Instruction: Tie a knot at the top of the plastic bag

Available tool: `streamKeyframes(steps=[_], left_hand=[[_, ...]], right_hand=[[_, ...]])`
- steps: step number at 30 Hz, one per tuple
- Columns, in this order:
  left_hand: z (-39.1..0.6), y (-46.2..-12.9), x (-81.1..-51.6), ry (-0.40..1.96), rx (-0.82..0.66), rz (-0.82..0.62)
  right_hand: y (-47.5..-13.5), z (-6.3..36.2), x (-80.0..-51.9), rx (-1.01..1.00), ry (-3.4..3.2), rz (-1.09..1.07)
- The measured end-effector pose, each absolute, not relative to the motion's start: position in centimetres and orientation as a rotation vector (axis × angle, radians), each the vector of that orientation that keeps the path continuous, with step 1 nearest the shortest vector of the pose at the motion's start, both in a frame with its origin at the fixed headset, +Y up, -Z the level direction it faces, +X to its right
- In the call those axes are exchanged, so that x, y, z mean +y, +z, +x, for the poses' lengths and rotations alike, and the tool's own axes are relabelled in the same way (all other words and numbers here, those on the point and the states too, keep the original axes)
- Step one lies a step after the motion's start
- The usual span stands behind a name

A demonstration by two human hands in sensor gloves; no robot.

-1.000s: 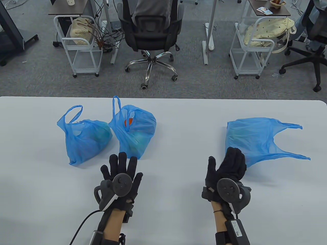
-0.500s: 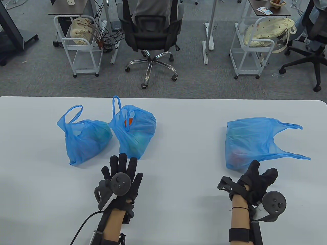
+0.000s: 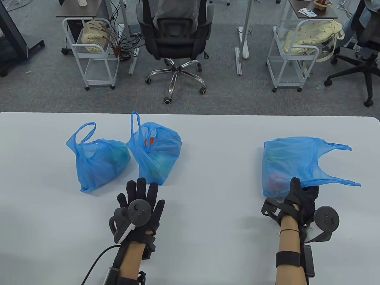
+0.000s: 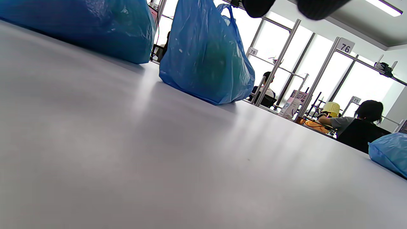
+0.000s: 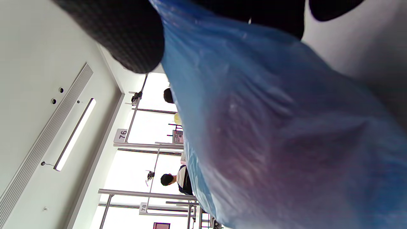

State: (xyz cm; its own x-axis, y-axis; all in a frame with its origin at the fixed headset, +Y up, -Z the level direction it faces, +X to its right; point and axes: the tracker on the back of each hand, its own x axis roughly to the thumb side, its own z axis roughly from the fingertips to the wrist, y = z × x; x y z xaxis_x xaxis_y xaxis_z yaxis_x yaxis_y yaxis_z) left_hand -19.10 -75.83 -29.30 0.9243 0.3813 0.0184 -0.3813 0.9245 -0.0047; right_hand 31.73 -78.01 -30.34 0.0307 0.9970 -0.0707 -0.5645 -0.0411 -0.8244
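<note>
Three blue plastic bags with goods inside lie on the white table (image 3: 207, 213). The right bag (image 3: 291, 160) lies on its side, its two handles (image 3: 341, 180) stretched out to the right, untied. My right hand (image 3: 304, 188) is at its near edge, thumb on top and fingers under the plastic by the near handle. In the right wrist view the bag (image 5: 270, 127) runs between my thumb (image 5: 127, 38) and fingers. My left hand (image 3: 142, 190) lies flat and empty, fingers spread, just in front of the middle bag (image 3: 156, 151).
A third bag (image 3: 99, 161) stands left of the middle one, handles up. In the left wrist view the middle bag (image 4: 206, 57) and the left bag (image 4: 95, 25) are close ahead. Beyond the table's far edge are an office chair (image 3: 175, 35) and carts.
My right hand turned over from palm-down, swung right and back, then moved in to take the right bag's near edge. My left hand stayed in place.
</note>
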Motion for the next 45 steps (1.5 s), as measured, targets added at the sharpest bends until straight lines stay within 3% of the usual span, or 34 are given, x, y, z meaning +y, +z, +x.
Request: streamKeyframes(steps=[16, 24, 36, 45], left_hand=[[-18.9, -29.2, -75.8, 0.435, -0.03, -0.019], [-18.7, -29.0, -75.4, 0.462, -0.049, 0.009], [-17.9, -27.9, -73.4, 0.683, -0.143, 0.163], [-18.0, -27.6, -73.2, 0.926, -0.183, 0.147]], right_hand=[[-30.3, 31.0, -76.7, -0.785, 1.352, -0.583], [-29.4, 29.5, -73.7, -0.82, 1.45, -0.473], [-29.1, 23.1, -69.2, -0.696, 1.505, -0.092], [-29.9, 16.0, -70.9, -0.441, 1.647, 0.143]])
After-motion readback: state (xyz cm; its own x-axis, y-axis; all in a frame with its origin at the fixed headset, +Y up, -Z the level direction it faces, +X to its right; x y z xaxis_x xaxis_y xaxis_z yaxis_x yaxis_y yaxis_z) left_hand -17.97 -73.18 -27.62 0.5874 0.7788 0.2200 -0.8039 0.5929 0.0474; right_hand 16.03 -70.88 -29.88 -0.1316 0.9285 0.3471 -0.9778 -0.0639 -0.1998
